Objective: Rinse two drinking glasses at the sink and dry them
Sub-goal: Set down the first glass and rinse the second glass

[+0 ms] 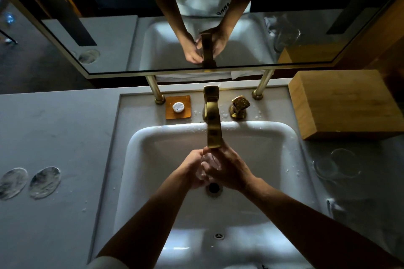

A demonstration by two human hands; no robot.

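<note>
L hand point(193, 169) + R hand point(227, 170) together — fingers curled, forearms converging.

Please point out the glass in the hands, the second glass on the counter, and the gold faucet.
glass in the hands point(209, 165): head view, clear wall between the fingers.
second glass point(335, 165): head view, its side, lying right of the sink.
gold faucet point(213, 129): head view, spout top.

Dim, dark-cornered wide-angle view — glare on the sink point(284, 135) rim.
</note>
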